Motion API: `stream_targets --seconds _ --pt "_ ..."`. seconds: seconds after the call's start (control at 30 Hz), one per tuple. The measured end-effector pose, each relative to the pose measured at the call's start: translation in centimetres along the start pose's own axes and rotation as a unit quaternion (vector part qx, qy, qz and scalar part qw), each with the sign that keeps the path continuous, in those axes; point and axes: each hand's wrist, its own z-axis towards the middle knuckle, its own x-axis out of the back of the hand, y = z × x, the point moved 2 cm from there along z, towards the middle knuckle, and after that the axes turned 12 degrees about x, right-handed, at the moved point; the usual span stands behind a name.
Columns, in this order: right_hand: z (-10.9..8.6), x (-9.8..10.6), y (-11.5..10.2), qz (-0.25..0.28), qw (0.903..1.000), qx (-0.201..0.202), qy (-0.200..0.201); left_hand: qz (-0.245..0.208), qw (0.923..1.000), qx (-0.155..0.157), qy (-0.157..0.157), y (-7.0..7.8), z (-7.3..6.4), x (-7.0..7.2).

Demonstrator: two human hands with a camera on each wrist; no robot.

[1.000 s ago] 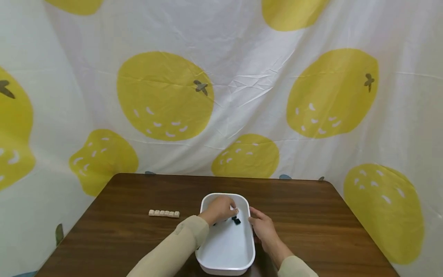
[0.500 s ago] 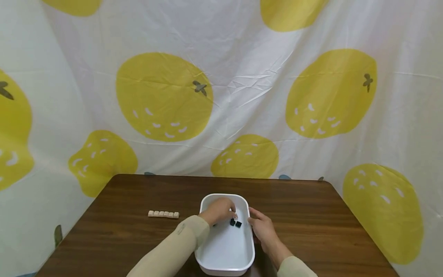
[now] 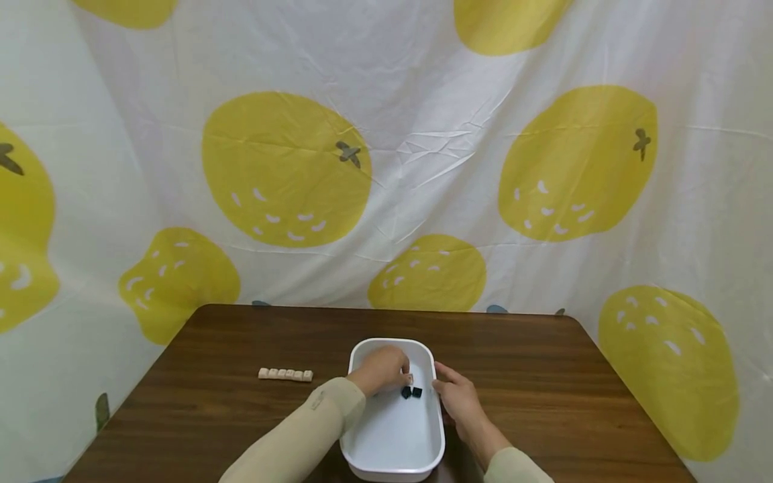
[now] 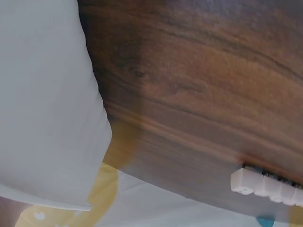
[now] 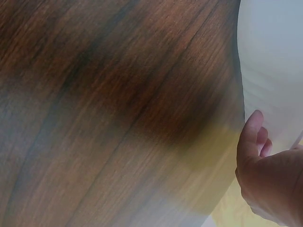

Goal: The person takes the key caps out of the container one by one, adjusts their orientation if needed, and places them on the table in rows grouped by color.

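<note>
Nearest you, two cream fabric sleeves reach in from below, the left sleeve stretched smooth along the forearm and the right sleeve showing only its cuff. Between them stands a deep white rectangular tray with rounded corners, smooth walls and a rolled rim. Your right hand is outside it, thumb at the rim and fingers extended against the outer wall, with a gap between thumb and fingers. Your left hand reaches inside with curled fingers, their tips at a small cream squarish block in the tray; you can't tell from here whether they pinch it or only touch it. Just on the near side of that lie two small black angular blocks, side by side on the smooth floor. Beyond the tray's left side, a straight row of six cream tapered blocks sits on the table, dark along their undersides in the left wrist view. The dark brown wood-grain table has rounded far corners, and behind it hangs a creased, slightly shiny white cloth printed with big yellow lemon-like fruit.
</note>
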Motion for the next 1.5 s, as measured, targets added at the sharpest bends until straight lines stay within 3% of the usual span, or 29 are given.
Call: stream_targets --seconds 0.1,0.23,0.4,0.7,1.07,1.17,1.37,1.5 --pt "-0.1 0.0 -0.1 -0.001 1.0000 0.003 0.000 -0.054 0.9985 0.007 0.011 -0.3 0.2 0.1" --pt "-0.1 0.0 -0.1 0.000 1.0000 0.002 0.003 -0.116 0.9926 -0.011 0.036 -0.5 0.3 0.6" --pt "0.0 0.1 0.0 0.000 1.0000 -0.002 0.004 -0.176 0.9837 -0.009 0.034 -0.8 0.1 1.5" --pt "0.1 0.1 0.1 -0.012 0.9998 -0.012 0.006 -0.219 0.9747 0.006 0.044 -1.9 -0.1 1.9" --pt "0.0 -0.2 -0.1 -0.010 0.9999 -0.002 0.006 -0.273 0.9615 0.034 0.007 -2.0 -0.4 2.0" --pt "0.0 -0.1 -0.1 -0.009 0.9999 -0.001 0.009 -0.265 0.9638 0.033 0.003 -1.9 -0.5 2.1" --pt "0.1 -0.1 -0.1 -0.013 0.9998 -0.010 0.008 -0.181 0.9835 0.005 -0.009 -1.7 -0.4 1.8" --pt "0.1 -0.1 0.0 -0.009 0.9999 -0.007 0.006 -0.119 0.9924 -0.015 -0.030 -1.1 -0.3 1.9"
